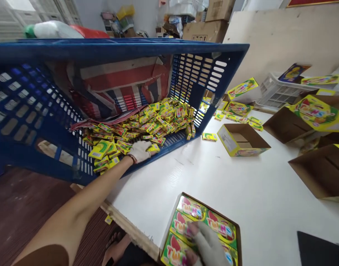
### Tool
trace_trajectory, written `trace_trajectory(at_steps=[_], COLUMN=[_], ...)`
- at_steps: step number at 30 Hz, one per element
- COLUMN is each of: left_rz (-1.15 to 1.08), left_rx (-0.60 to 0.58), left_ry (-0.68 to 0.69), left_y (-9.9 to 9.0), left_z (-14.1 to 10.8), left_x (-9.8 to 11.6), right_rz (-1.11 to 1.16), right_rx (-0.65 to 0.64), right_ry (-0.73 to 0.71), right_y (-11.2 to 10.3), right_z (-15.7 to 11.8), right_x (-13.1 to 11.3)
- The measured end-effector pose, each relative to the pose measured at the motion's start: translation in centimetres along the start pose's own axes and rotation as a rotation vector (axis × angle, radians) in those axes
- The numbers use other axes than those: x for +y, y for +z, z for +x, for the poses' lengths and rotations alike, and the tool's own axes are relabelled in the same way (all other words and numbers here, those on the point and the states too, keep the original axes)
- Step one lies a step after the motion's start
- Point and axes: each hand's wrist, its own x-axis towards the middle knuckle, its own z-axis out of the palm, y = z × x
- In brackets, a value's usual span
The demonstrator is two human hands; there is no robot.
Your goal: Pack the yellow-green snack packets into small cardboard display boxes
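Note:
In a white work glove, my left hand [140,151] reaches into a tilted blue plastic crate [147,48]. Its fingers close on a small yellow pack [153,148] near the crate's lower edge. Beside it lies a heap of small yellow-green packs [160,120]. Close to the table's front edge stands an open cardboard box [239,236], holding several green and yellow packs [220,225] printed "TWINS" with a watermelon slice. Over them my gloved right hand [209,245] is somewhat blurred, its thumb and fingers apart on or just above the packs.
An open yellow box [243,140] stands on the white table [202,170], with larger open cartons [321,173] at the right. A white basket [280,90] is behind them. Loose packs [238,118] lie by the crate. A black flat item [321,249] is at lower right.

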Motion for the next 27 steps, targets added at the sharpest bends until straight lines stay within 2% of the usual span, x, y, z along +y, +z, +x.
trace_trajectory(at_steps=[3,5,6,7,8,9,11,13,15,17,20,22,24,27], left_rz=[-0.180,-0.299,-0.417,-0.438,-0.413,-0.341,-0.117,-0.014,0.061,0.104,0.107,0.073,0.005,-0.155], left_rx=[-0.134,-0.266,-0.367,-0.398,-0.379,-0.314,-0.096,0.032,0.073,0.061,0.019,0.014,0.027,0.089], left_ry=[0.202,0.369,0.487,0.512,0.474,0.380,0.086,-0.087,-0.193,-0.219,-0.204,-0.222,-0.239,-0.234], left_y=[1.1,1.8,1.9,1.7,1.4,0.9,-0.5,-1.8,-2.3,-2.1,-0.9,-0.3,0.0,-0.3], left_z=[-4.7,-7.8,-9.0,-9.6,-9.8,-9.5,-7.7,-5.2,-2.8,-0.8,1.3,2.3,2.7,1.9], left_x=[4.9,8.1,9.2,9.8,9.7,9.0,6.0,2.2,-1.0,-2.7,-2.7,-1.9,-1.1,0.3], right_rz=[-0.026,0.014,0.058,0.106,0.146,0.168,0.151,0.113,0.107,0.109,0.077,0.059,0.071,0.217], right_rx=[0.122,0.123,0.101,0.066,0.027,-0.004,-0.030,-0.024,-0.002,-0.013,-0.097,-0.144,-0.117,0.005], right_ry=[0.020,-0.091,-0.156,-0.194,-0.183,-0.115,0.147,0.369,0.402,0.278,0.089,0.053,0.112,0.400], right_y=[-1.2,-1.7,-1.9,-1.9,-1.8,-1.7,-1.2,-0.6,0.0,0.5,0.8,0.7,0.3,-0.5], right_z=[3.0,5.1,5.9,6.4,6.5,6.3,5.2,3.8,2.9,2.6,2.8,2.8,2.6,2.8], right_x=[0.5,0.8,0.9,1.0,1.0,1.1,1.1,1.2,1.3,1.5,1.9,2.2,2.2,1.7])
